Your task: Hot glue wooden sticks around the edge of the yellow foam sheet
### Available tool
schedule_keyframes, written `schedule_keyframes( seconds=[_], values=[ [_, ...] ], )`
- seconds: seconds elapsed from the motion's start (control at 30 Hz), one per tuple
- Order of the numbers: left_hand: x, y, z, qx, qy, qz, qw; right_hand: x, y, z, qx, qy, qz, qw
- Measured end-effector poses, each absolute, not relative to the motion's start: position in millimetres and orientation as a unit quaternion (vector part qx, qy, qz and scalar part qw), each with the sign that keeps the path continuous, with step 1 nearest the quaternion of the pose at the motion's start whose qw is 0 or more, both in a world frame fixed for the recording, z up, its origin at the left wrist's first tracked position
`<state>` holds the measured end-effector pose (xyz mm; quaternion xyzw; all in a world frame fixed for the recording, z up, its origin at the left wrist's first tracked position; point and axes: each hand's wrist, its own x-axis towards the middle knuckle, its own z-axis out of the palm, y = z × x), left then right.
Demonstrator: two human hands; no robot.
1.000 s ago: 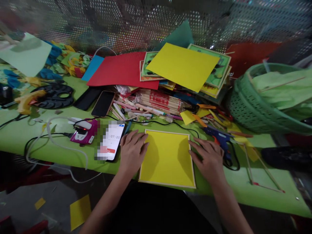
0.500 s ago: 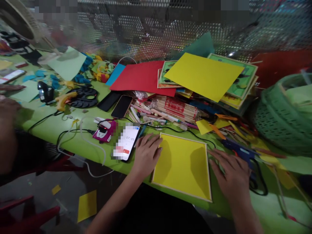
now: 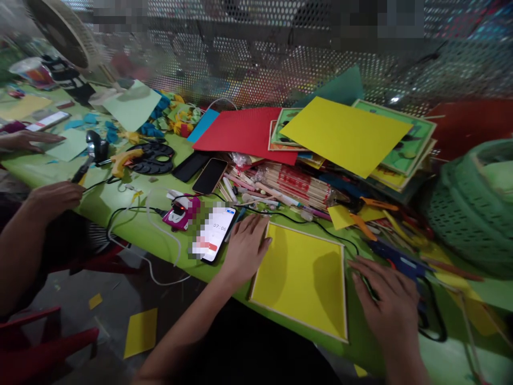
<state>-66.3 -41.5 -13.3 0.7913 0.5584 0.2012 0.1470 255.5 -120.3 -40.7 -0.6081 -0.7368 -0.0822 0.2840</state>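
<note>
A yellow sheet edged with thin wooden sticks (image 3: 298, 283) lies flat near the front edge of the green table (image 3: 228, 280). My left hand (image 3: 246, 246) rests at its upper left corner, fingers stretched out and touching the frame's edge. To the right of the sheet, my right hand (image 3: 387, 299) lies on the table with its fingers spread, a little apart from the frame. Neither hand holds anything. A lit phone (image 3: 214, 235) with a timer sits just left of my left hand. The blue glue gun (image 3: 401, 262) lies behind my right hand, which partly covers it.
Behind the sheet lie bundled wooden sticks (image 3: 296, 184), pens and a dark phone (image 3: 210, 176). A yellow sheet (image 3: 344, 133) tops a stack of framed pictures. A green basket (image 3: 473, 208) stands right. At left, a co-worker's hand (image 3: 54, 200) holds a dark tool near a power socket (image 3: 180, 214).
The view has shifted, so the scene sits further right and lower. My hands have barely moved against the framed sheet. More of the co-worker's hands shows at the left.
</note>
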Motion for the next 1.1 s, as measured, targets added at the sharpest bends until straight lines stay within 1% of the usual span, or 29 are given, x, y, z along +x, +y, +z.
schedule_keyframes(
  seconds=[0.17,0.37,0.5,0.6,0.67,0.73,0.87,1.0,1.1],
  values=[
    [-61.0,-26.7,-8.8,0.783,0.577,0.193,0.132,259.1,-122.0,-40.8,-0.594,-0.745,-0.072,0.294],
    [-52.0,-3.9,-14.7,0.767,0.599,0.205,0.101,255.5,-124.9,-34.0,-0.597,-0.737,-0.064,0.311],
    [-51.3,0.9,-17.5,0.75,0.612,0.227,0.107,255.5,-127.3,-32.5,-0.595,-0.736,-0.053,0.319],
    [-53.4,-0.6,-16.5,0.723,0.623,0.267,0.136,256.2,-128.4,-34.5,-0.593,-0.738,-0.049,0.318],
    [-53.9,-2.0,-13.5,0.702,0.618,0.308,0.176,256.3,-128.6,-35.7,-0.597,-0.736,-0.049,0.315],
    [-52.0,-2.8,-8.7,0.679,0.597,0.356,0.237,255.6,-127.5,-33.8,-0.6,-0.732,-0.052,0.319],
    [-38.5,-0.5,3.1,0.613,0.516,0.437,0.409,247.7,-115.0,-12.1,-0.574,-0.747,-0.024,0.333],
    [-18.9,7.9,12.1,0.531,0.434,0.467,0.558,227.2,-77.3,24.8,-0.542,-0.769,0.047,0.337],
    [-6.9,15.9,16.7,0.482,0.391,0.461,0.633,208.4,-37.4,42.9,-0.532,-0.753,0.11,0.371]
  ],
)
